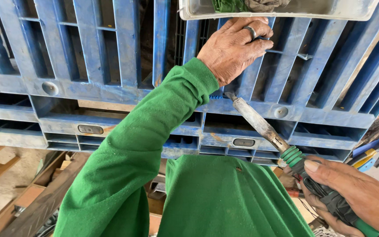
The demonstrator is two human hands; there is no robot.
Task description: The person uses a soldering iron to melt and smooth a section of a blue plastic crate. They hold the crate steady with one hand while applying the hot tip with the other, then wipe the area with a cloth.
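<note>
My left hand [235, 48], in a green sleeve and with a ring on one finger, presses down on a slat of the blue plastic pallet [110, 66]. My right hand [356, 193] grips the dark handle of a soldering iron [281, 142] with a green collar and a worn grey shaft. The iron's tip touches the pallet's front rail just under my left wrist, next to a small rough blue patch.
A pale plastic tray [281, 11] holding green and brown scraps sits on the pallet at the top. Small tools and coloured pieces [373, 156] lie at the right. Wooden boards [27, 193] lie lower left.
</note>
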